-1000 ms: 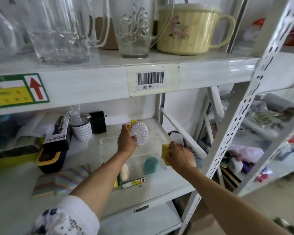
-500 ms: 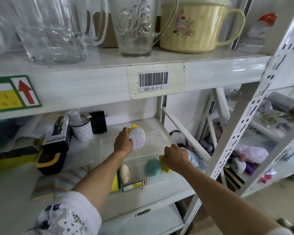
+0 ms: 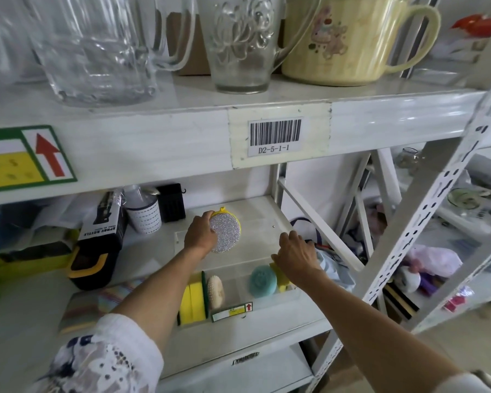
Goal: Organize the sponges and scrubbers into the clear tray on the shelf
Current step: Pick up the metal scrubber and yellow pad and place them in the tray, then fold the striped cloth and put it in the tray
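A clear tray (image 3: 267, 303) sits on the lower shelf. In it stand a yellow sponge with a green side (image 3: 194, 299), a cream round scrubber (image 3: 216, 289), a teal round sponge (image 3: 262, 280) and a yellow sponge (image 3: 281, 279) at the right end. My left hand (image 3: 200, 234) holds a round silver glitter scrubber with a yellow rim (image 3: 226, 234) above the tray's back part. My right hand (image 3: 295, 255) hovers over the tray's right end, fingers spread, just above the yellow sponge and holding nothing.
Left of the tray lie a striped cloth (image 3: 97, 303), a black and yellow boxed spray bottle (image 3: 97, 242), a white cup (image 3: 145, 217) and a black box (image 3: 172, 202). Glass jugs (image 3: 97, 46) and a cream mug (image 3: 349, 38) stand on the upper shelf. A white upright (image 3: 425, 222) rises at right.
My right hand lowered the yellow sponge into the tray's right end and let go, then lifted slightly. My left hand kept the glitter scrubber and moved a little lower.
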